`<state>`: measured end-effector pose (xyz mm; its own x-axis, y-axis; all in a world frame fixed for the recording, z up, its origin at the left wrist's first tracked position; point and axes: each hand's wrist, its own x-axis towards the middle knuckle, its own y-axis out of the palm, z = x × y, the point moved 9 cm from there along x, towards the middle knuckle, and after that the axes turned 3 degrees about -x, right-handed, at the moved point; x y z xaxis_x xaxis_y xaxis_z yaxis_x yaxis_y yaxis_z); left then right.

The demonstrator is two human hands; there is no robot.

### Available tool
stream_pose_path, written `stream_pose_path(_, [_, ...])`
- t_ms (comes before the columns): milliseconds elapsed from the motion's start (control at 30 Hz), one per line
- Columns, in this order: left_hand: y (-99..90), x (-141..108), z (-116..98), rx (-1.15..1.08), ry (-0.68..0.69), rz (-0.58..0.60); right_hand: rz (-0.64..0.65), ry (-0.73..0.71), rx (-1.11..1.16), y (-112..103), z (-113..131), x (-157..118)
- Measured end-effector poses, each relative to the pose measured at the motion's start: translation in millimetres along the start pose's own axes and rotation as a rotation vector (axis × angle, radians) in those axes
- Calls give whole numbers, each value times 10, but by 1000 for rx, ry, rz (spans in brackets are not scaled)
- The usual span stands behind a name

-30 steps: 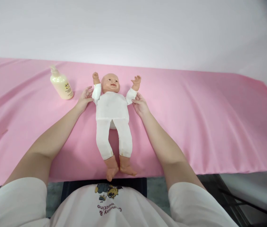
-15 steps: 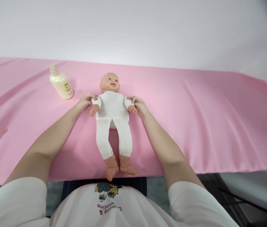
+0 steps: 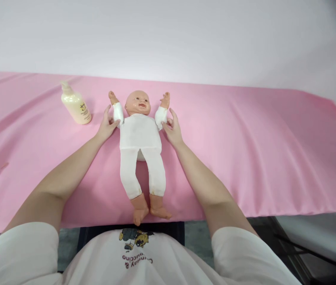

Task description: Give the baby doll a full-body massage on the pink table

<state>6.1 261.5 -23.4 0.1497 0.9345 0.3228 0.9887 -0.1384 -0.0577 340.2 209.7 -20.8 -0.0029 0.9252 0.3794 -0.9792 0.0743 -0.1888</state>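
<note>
A bald baby doll (image 3: 140,132) in white clothes lies on its back, its head away from me and its bare feet near the table's front edge. Both doll arms are raised, one on each side of the head. My left hand (image 3: 107,124) is at the doll's arm on the left, thumb and fingers around the white sleeve. At the sleeve on the right, my right hand (image 3: 173,127) has its thumb against the upper arm and its fingers along the outer side.
A pale yellow pump bottle (image 3: 77,107) is on the pink cloth (image 3: 245,150), left of the doll. Behind the table rises a white surface (image 3: 168,39).
The doll's arms have swung from pointing down beside its body to pointing up beside its head. My hands have turned with them, fingers now pointing more forward.
</note>
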Motion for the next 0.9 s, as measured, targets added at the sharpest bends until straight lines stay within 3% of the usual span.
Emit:
stream_pose_path(200, [-47, -29, -183, 358, 65, -38, -57, 9, -191, -85, -27, -8])
stream_pose_path(367, [5, -30, -159, 407, 19, 5, -73, 55, -232, -127, -151, 11])
stream_pose_path(500, [-11, -26, -81, 277, -57, -10, -59, 57, -153, -120, -231, 22])
stream_pose_path(667, [-7, 8, -34, 17, -100, 2, -53, 127, 163, -90, -396, 93])
stream_pose_path(900, [10, 2, -93, -259, -142, -32, -24, 176, 379, -48, -331, 97])
